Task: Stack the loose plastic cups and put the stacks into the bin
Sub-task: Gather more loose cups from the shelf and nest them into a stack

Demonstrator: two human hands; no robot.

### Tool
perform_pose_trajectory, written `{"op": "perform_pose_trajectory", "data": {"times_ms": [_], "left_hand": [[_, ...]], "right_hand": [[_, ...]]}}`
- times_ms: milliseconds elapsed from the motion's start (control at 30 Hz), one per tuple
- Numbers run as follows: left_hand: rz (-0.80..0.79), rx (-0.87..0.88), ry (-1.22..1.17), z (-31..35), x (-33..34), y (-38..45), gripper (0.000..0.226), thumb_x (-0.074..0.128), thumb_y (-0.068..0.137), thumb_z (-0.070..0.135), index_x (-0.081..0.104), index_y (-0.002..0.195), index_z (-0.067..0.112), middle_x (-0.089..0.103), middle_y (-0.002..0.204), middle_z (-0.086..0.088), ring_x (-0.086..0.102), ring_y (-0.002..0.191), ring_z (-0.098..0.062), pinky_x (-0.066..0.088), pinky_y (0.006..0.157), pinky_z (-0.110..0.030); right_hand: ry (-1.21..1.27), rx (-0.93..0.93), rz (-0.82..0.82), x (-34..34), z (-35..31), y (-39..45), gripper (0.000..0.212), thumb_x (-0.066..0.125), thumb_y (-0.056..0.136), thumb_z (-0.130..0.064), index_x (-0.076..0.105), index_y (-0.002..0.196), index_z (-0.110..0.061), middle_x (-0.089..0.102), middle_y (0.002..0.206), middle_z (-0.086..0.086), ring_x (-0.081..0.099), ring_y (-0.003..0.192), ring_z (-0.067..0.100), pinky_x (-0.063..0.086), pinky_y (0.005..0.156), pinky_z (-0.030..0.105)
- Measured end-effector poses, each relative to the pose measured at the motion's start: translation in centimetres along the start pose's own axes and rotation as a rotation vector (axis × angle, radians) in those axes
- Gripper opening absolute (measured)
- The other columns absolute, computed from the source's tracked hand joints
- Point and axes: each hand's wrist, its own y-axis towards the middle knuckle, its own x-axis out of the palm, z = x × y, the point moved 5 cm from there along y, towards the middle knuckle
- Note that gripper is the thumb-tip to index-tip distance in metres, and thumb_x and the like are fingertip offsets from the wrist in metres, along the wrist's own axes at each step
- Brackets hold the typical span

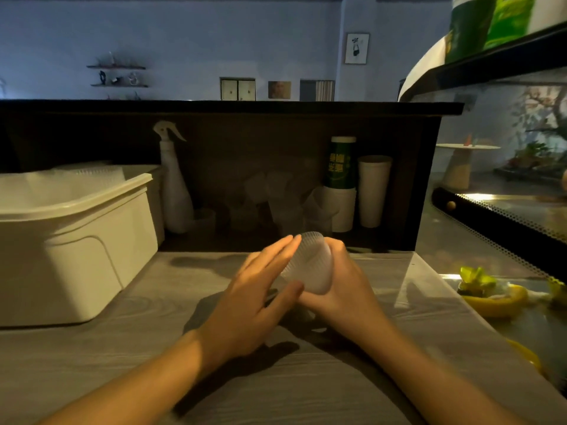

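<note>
A short stack of ribbed clear plastic cups (pixel 310 265) lies on its side above the wooden counter (pixel 153 348), held between both hands. My right hand (pixel 340 286) grips it from the right. My left hand (pixel 257 289) presses flat against its left side, fingers stretched and thumb under it. The cream plastic bin (pixel 76 246) stands at the left, with clear cups (pixel 92 173) showing over its far rim. Several loose clear cups (pixel 276 197) stand against the dark back panel behind my hands.
A white spray bottle (pixel 173 185) stands right of the bin. Stacked green and white paper cups (pixel 342 179) and a white cup stack (pixel 374 191) sit at the back right. A glass display case (pixel 506 194) bounds the right side, with yellow and green wrappers (pixel 491 296) below it.
</note>
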Motion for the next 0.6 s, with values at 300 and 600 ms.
{"op": "perform_pose_trajectory", "data": {"times_ms": [300, 600], "left_hand": [[-0.063, -0.253, -0.075, -3.4, 1.8, 4.9, 0.060, 0.043, 0.094, 0.063, 0.027, 0.149, 0.047, 0.047, 0.138, 0.022, 0.047, 0.120, 0.008, 0.036, 0.092, -0.006], [-0.019, -0.464, 0.322, -6.4, 7.0, 17.2, 0.060, 0.071, 0.085, 0.047, 0.055, 0.127, 0.007, 0.057, 0.127, -0.015, 0.054, 0.119, -0.034, 0.048, 0.099, -0.047]], "right_hand": [[0.055, 0.115, 0.147, -3.6, 3.2, 1.0, 0.074, 0.079, 0.068, -0.056, 0.040, 0.126, -0.033, 0.050, 0.114, -0.012, 0.052, 0.100, 0.006, 0.049, 0.076, 0.030], [0.177, 0.409, 0.543, -6.7, 8.6, 0.6, 0.070, 0.080, 0.071, -0.051, 0.043, 0.121, -0.019, 0.054, 0.108, -0.002, 0.055, 0.097, 0.017, 0.041, 0.068, 0.026]]}}
